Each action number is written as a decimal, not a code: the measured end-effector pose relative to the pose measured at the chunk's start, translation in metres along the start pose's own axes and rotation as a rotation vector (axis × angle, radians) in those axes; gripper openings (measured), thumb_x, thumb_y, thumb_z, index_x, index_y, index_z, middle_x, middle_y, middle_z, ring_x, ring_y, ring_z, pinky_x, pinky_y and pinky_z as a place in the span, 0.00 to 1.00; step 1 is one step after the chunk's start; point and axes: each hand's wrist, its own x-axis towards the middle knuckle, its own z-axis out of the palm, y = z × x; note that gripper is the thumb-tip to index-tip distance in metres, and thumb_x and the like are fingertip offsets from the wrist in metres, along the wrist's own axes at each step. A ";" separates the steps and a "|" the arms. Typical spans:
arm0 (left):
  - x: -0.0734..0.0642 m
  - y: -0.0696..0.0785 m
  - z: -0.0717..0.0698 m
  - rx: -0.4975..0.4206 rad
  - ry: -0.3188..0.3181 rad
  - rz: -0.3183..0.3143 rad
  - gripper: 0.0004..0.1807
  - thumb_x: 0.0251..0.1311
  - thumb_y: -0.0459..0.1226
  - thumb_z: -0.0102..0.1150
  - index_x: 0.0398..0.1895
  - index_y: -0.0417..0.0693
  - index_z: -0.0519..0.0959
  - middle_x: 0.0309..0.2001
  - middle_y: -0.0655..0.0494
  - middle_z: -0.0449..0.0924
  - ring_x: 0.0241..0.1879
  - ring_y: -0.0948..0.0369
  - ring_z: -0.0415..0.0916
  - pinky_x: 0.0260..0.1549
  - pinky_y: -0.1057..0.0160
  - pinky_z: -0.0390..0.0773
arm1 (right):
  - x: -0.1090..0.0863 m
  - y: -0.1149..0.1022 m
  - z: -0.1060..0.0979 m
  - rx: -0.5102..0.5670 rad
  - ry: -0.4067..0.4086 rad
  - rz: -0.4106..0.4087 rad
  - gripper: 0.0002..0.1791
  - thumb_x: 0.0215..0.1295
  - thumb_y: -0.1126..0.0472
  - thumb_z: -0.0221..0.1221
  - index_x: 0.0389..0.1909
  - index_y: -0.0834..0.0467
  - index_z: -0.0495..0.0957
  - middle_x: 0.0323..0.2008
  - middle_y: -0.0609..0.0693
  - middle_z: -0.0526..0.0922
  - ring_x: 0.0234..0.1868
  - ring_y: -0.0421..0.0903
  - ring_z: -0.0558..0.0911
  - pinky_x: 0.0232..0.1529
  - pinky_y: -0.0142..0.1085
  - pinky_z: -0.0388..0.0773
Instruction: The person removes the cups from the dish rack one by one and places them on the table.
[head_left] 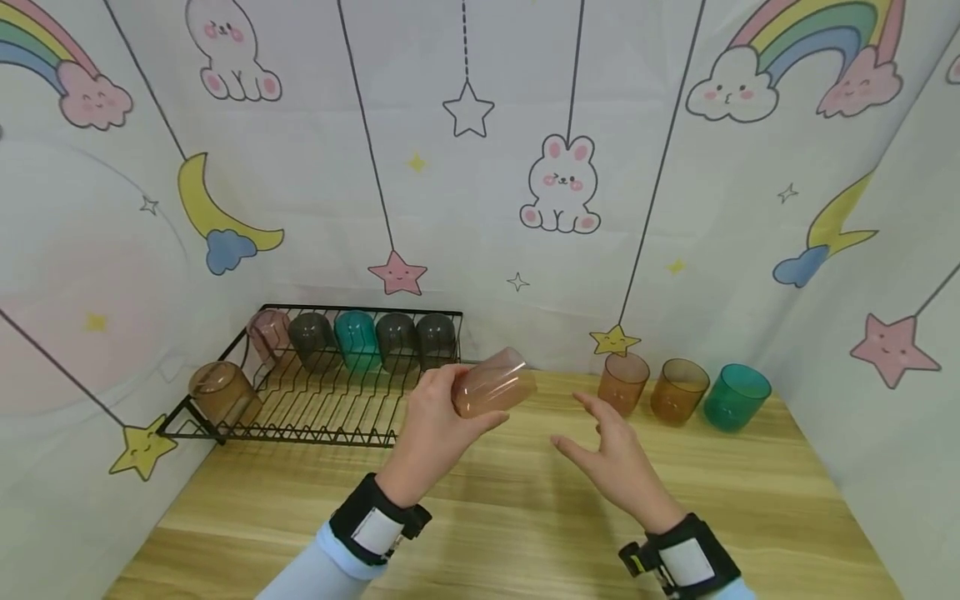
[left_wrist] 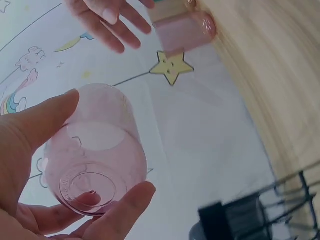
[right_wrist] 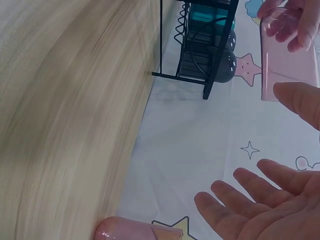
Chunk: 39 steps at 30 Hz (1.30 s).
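A clear pink glass [head_left: 495,383] is held tilted in the air by my left hand [head_left: 441,425], its mouth toward the upper right in the head view. Thumb and fingers grip it near the base, as the left wrist view shows of the pink glass [left_wrist: 95,150]. My right hand [head_left: 618,458] hovers to the right of it with fingers spread, apart from the glass and holding nothing. Beyond the right hand stands another pink glass [head_left: 624,385], upright on the table, with an amber glass [head_left: 679,392] and a teal glass [head_left: 737,398] beside it.
A black wire dish rack [head_left: 322,437] stands at the left of the wooden table [head_left: 495,517]. Several upside-down glasses line its back row, among them a teal glass [head_left: 357,340]. An amber glass [head_left: 225,393] sits at its left end. Patterned cloth [head_left: 465,200] hangs behind.
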 end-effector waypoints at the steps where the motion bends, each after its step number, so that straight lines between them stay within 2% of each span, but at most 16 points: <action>1: 0.000 0.000 0.002 -0.032 -0.011 -0.018 0.40 0.36 0.55 0.74 0.53 0.49 0.72 0.44 0.55 0.73 0.41 0.61 0.74 0.35 0.62 0.81 | 0.000 -0.001 0.000 0.013 -0.001 0.002 0.46 0.52 0.30 0.56 0.67 0.53 0.61 0.66 0.52 0.65 0.65 0.55 0.67 0.59 0.53 0.71; 7: 0.002 -0.001 0.015 -0.130 -0.070 -0.098 0.42 0.29 0.51 0.79 0.53 0.46 0.74 0.42 0.55 0.73 0.39 0.61 0.72 0.34 0.65 0.78 | 0.002 -0.001 -0.001 0.109 0.000 0.024 0.42 0.55 0.36 0.60 0.66 0.53 0.61 0.65 0.51 0.67 0.66 0.53 0.67 0.59 0.50 0.71; 14: 0.001 0.001 0.026 -0.182 -0.133 -0.178 0.40 0.34 0.53 0.76 0.53 0.48 0.74 0.44 0.56 0.71 0.41 0.60 0.71 0.36 0.64 0.76 | 0.003 -0.005 -0.002 0.185 0.020 0.061 0.39 0.56 0.39 0.61 0.65 0.51 0.62 0.64 0.49 0.68 0.65 0.50 0.68 0.58 0.47 0.73; 16: 0.001 0.001 0.029 -0.223 -0.149 -0.199 0.40 0.35 0.54 0.75 0.55 0.48 0.74 0.44 0.56 0.72 0.41 0.60 0.72 0.36 0.64 0.76 | 0.003 -0.006 -0.002 0.207 0.024 0.070 0.39 0.56 0.38 0.60 0.65 0.51 0.62 0.64 0.49 0.68 0.65 0.50 0.69 0.58 0.47 0.73; 21: 0.000 0.002 0.033 -0.391 -0.198 -0.266 0.42 0.37 0.55 0.74 0.57 0.48 0.71 0.46 0.54 0.75 0.44 0.59 0.76 0.38 0.64 0.80 | 0.004 -0.011 -0.005 0.274 0.033 0.091 0.40 0.57 0.37 0.58 0.66 0.51 0.60 0.64 0.50 0.68 0.64 0.50 0.70 0.57 0.46 0.74; 24: 0.000 0.002 0.036 -0.438 -0.201 -0.294 0.42 0.36 0.55 0.74 0.56 0.48 0.72 0.47 0.54 0.76 0.46 0.58 0.76 0.40 0.62 0.81 | 0.004 -0.013 -0.006 0.308 0.032 0.099 0.41 0.58 0.37 0.57 0.67 0.53 0.59 0.64 0.51 0.68 0.63 0.51 0.71 0.57 0.47 0.74; 32: 0.000 0.002 0.043 -0.523 -0.199 -0.349 0.39 0.36 0.54 0.75 0.53 0.47 0.72 0.50 0.50 0.74 0.49 0.54 0.75 0.43 0.60 0.80 | 0.009 -0.026 -0.004 0.382 -0.018 0.118 0.44 0.56 0.35 0.57 0.69 0.53 0.57 0.65 0.50 0.68 0.64 0.51 0.71 0.58 0.49 0.73; 39: -0.001 0.006 0.049 -0.580 -0.224 -0.350 0.41 0.38 0.52 0.75 0.56 0.46 0.71 0.53 0.48 0.73 0.53 0.53 0.74 0.44 0.60 0.80 | 0.015 -0.038 0.000 0.433 -0.030 0.119 0.44 0.54 0.35 0.59 0.68 0.52 0.59 0.63 0.48 0.68 0.63 0.49 0.71 0.56 0.48 0.74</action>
